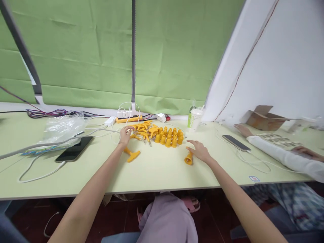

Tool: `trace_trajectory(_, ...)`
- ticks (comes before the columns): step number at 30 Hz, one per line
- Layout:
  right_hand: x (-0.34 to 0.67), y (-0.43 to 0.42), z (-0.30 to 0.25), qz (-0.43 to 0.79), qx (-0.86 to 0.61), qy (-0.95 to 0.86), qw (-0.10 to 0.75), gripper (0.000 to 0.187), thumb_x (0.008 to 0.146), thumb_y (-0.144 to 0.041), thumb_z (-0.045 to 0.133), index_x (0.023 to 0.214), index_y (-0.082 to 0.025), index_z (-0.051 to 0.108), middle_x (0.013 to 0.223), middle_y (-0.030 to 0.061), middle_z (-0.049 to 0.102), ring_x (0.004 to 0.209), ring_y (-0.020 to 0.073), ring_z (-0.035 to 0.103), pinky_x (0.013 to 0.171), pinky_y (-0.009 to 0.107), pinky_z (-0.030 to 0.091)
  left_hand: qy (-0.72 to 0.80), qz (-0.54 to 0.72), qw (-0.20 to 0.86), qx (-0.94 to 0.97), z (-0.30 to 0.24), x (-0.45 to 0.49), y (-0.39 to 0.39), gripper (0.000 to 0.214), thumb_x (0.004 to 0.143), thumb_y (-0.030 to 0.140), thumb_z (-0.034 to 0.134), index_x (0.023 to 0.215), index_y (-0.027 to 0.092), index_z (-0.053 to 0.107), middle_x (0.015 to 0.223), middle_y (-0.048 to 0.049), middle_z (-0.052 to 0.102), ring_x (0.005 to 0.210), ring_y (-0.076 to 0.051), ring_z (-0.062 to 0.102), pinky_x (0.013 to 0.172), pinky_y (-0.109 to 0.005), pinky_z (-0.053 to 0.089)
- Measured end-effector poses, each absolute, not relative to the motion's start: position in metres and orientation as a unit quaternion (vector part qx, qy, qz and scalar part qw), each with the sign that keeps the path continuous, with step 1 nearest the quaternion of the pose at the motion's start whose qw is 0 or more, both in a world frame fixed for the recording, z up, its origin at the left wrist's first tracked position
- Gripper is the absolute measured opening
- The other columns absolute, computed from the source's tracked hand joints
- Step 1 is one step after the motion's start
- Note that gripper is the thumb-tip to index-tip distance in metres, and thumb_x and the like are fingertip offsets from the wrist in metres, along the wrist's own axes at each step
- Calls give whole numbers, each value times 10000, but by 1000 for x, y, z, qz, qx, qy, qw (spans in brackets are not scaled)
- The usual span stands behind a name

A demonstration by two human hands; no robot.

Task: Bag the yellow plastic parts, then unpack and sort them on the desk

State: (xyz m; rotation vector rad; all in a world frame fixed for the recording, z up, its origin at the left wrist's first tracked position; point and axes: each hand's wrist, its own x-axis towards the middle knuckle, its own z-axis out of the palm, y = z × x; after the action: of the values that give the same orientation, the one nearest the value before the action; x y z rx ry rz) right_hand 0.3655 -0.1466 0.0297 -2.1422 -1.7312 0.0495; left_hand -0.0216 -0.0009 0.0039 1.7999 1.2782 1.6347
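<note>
A pile of yellow T-shaped plastic pieces (143, 130) and a cluster of yellow cone-shaped caps (170, 136) lie in the middle of the pale green table (157, 172). My left hand (126, 134) reaches to the left edge of the pile, fingers curled over a piece there. A loose yellow T-piece (132, 155) lies just below that wrist. My right hand (199, 150) rests on the table with fingers spread, touching a single yellow cone (188, 158) at its left side.
A dark phone (74, 149) on a white cable and a clear plastic bag (61, 127) sit at left. A power strip (129, 117) and a cup (195, 118) stand at the back. At right, another person's white sleeve (280, 153), a phone (236, 142) and a cardboard box (263, 118).
</note>
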Motion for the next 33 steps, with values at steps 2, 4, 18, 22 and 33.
trace_trajectory(2, 351, -141, 33, 5, -780, -594, 197, 423, 847, -427, 499, 1247, -294, 523, 1250, 52, 574, 1174, 257, 490, 924, 419, 392, 449, 575, 195, 655, 1, -18, -2, 229, 757, 179, 437, 757, 184, 665, 994, -75, 655, 1008, -223, 555, 820, -356, 455)
trace_trajectory(4, 336, -127, 35, 40, -808, -549, 212, 470, 848, -440, 501, 1281, -261, 483, 1223, 57, 598, 1152, 244, 515, 928, 411, 389, 441, 574, 169, 669, -1, -16, -5, 234, 761, 177, 432, 749, 187, 665, 992, -74, 652, 1001, -222, 550, 853, -376, 442)
trace_trajectory(18, 329, -87, 16, 4, -806, -545, 231, 457, 829, -207, 536, 1277, -149, 464, 1096, 103, 649, 1022, 190, 594, 825, 251, 421, 415, 537, 57, 733, -5, 0, -25, 257, 788, 103, 396, 690, 208, 609, 880, -45, 634, 928, -221, 516, 862, -384, 411)
trace_trajectory(22, 342, -104, 26, 10, -813, -550, 191, 296, 848, -248, 509, 1131, -203, 582, 1096, 72, 645, 1031, 191, 588, 823, 279, 439, 400, 563, 18, 723, -2, -1, -31, 270, 803, 96, 390, 667, 204, 597, 836, -47, 631, 886, -218, 520, 836, -381, 413)
trace_trajectory(33, 360, -155, 49, 218, -762, -600, 108, 233, 573, -282, 764, 755, -155, 692, 837, 69, 715, 796, 197, 651, 689, 262, 497, 432, 548, 29, 716, 1, -2, -29, 282, 807, 104, 398, 657, 217, 607, 812, -51, 616, 912, -235, 520, 854, -381, 405)
